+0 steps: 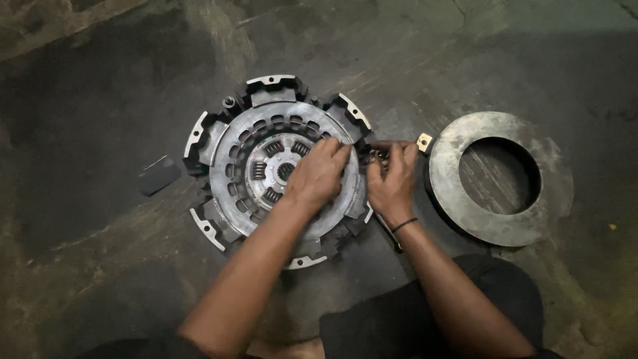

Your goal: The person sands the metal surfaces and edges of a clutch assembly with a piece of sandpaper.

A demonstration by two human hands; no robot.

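On the Workshop Floor: Hands at the Clutch's Rim

Nearest, the right hand (392,178) pinches a small fitting at the clutch assembly (276,166) edge. The left hand (318,174) presses flat, fingers spread, on its disc. Seating that fitting likely needs steady alignment. Farther right lies a steel ring (498,179).

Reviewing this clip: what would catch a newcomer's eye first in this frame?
The round metal clutch assembly on the dark floor, its centre disc ringed with coil springs. The left hand presses on its right side while the right hand works at its right edge. To the right lies a flat, worn metal ring, apart from the assembly.
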